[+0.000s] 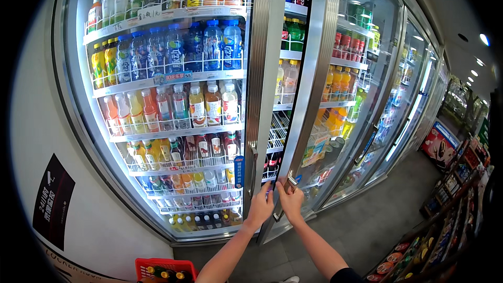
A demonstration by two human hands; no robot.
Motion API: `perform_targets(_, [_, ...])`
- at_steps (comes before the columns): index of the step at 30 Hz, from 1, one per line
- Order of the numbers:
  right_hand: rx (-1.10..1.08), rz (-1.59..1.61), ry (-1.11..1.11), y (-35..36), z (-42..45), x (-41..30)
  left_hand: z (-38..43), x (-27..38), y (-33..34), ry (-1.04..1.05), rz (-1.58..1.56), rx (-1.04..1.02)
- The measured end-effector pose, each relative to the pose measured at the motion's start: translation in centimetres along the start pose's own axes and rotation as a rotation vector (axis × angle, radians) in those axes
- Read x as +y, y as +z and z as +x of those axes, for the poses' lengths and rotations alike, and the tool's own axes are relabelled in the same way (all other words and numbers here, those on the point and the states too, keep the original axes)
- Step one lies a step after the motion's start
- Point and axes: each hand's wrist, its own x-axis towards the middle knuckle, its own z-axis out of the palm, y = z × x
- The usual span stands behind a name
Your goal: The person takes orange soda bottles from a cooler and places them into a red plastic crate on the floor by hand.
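A glass display-fridge door with a metal frame [310,86] stands partly ajar before me. My right hand [290,200] is closed around its metal handle [292,182], thumb against the frame edge. My left hand [261,206] is raised at the gap beside that edge, fingers apart; whether it touches the frame or something in the gap is unclear. Through the gap show wire shelves [278,131] with bottles. Left of the gap, another fridge door [257,86] is closed over shelves of bottled drinks [212,45].
A red plastic basket [165,261] holding several bottles is at the lower left, below a white wall [43,106] with a dark sign [54,202]. Stocked snack shelves [444,224] stand at right. More fridge doors [401,98] line the aisle over a grey tiled floor [353,220].
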Motion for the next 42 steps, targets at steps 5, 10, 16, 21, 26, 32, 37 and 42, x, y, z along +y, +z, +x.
perform_targets(5, [0.016,-0.054,-0.048,-4.1,-2.6,-3.1,-2.5,-0.3,2.4,-0.075,-0.127,-0.023])
perform_targets(10, [0.024,-0.129,-0.03,-8.3,-4.3,-1.3,-4.1,1.6,3.9,-0.07,-0.068,-0.049])
perform_targets(16, [0.065,-0.089,-0.105,-12.8,-6.0,-0.3,-7.1,3.3,6.3,0.029,-0.148,-0.025])
perform_targets(21, [0.047,-0.046,-0.103,-16.2,-7.1,-0.5,-8.7,2.9,8.1,0.035,-0.156,-0.085])
perform_targets(26, [-0.065,0.022,-0.213,-20.3,-7.3,-0.5,-9.6,3.3,10.6,-0.025,-0.194,-0.162])
perform_targets(32, [-0.146,-0.018,-0.24,-25.4,-8.1,3.8,-11.1,5.0,13.4,0.031,-0.196,-0.238])
perform_targets(37, [-0.045,0.01,-0.279,-28.0,-8.8,4.6,-12.5,7.7,14.9,0.013,-0.263,-0.369])
perform_targets(42, [0.048,-0.029,-0.197,-31.7,-9.2,2.2,-13.5,10.3,16.7,0.035,-0.257,-0.471])
